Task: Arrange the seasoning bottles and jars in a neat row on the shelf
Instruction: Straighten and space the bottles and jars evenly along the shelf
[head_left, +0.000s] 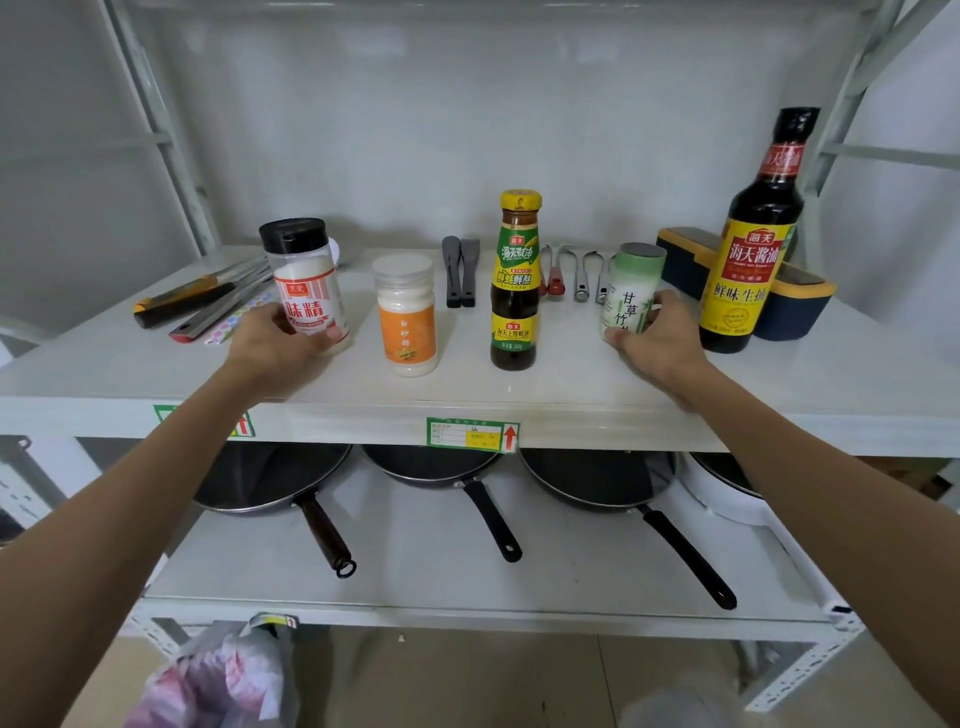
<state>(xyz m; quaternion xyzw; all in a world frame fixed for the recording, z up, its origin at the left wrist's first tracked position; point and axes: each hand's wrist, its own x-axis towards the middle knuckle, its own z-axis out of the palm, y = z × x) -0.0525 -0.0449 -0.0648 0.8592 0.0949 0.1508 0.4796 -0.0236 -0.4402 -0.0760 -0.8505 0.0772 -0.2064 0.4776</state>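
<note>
**A:** So where's everything sitting on the shelf (519, 400)?

**B:** Left hand (280, 345) is wrapped around the black-capped MSG shaker (306, 283), right hand (657, 338) grips the green-lidded bamboo salt canister (631, 291). Between them stand the orange-label sugar jar (408, 317) and the yellow-capped oyster sauce bottle (516, 280), both upright and apart.

**A:** And the tall one?

**B:** Soy sauce bottle (753, 244) is far right, in front of a navy box (800, 304) (utensils lie behind the row).
</note>
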